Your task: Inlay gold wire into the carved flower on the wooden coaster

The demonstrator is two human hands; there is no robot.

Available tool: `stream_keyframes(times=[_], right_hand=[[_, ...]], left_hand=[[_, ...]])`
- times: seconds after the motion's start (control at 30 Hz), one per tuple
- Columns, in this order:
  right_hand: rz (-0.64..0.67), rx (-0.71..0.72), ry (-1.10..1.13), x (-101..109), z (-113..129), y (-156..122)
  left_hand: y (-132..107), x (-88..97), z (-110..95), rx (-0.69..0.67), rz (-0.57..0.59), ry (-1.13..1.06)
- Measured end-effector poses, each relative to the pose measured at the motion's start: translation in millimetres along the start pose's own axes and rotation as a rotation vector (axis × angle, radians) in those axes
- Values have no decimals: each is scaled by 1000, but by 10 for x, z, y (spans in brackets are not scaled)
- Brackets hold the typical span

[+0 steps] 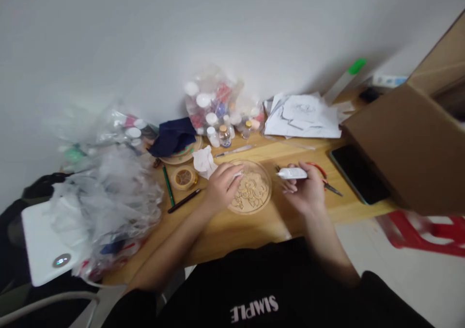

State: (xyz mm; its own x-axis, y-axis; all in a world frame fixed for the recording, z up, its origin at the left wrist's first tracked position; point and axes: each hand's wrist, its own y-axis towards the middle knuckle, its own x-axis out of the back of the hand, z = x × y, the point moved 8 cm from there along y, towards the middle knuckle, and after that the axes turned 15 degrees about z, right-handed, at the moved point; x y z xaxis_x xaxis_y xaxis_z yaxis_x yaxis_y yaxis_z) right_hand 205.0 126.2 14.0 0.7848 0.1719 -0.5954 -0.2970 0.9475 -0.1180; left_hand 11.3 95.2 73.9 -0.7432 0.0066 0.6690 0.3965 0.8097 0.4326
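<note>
1. Grip. The right hand (307, 192) is closed around a white tube (292, 174), which lies level with its tip pointing left, just right of the wooden disc (254, 195). The left hand (220, 187) lies curled on the disc's left rim. Whether its fingers pinch anything cannot be told.
2. Location. The disc lies flat on the table (261, 226) between both hands, patterned face up.
3. Step, as judged. The disc is steadied and the tube is held ready beside it. Bringing the tip onto the pattern would call for a short move left and down, with the disc kept from turning.
4. Count.
- One disc and one tube.
- One pair of red pliers (323, 175) behind the right hand.
- One phone (358, 175).
- One tape roll (184, 178).
- One tissue (204, 162).
- Two pencils: green (168, 186) and dark (183, 200).
</note>
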Motion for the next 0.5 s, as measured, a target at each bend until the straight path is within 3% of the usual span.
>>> stream_keyframes(times=[0.13,0.17,0.33,0.5], right_hand=[[236,-56,159,-491,210,77],[283,-62,210,-609,293,88],[431,43,283,-1077,860,99],[488,149,221,-1374,1181,14]], left_hand=[[234,342,-488,-4,-125,-22],[296,438,-597,-12,-155,-113],[509,876,-1135,-139,-328,-325],[516,1037,-1452,-219,-460,-339]])
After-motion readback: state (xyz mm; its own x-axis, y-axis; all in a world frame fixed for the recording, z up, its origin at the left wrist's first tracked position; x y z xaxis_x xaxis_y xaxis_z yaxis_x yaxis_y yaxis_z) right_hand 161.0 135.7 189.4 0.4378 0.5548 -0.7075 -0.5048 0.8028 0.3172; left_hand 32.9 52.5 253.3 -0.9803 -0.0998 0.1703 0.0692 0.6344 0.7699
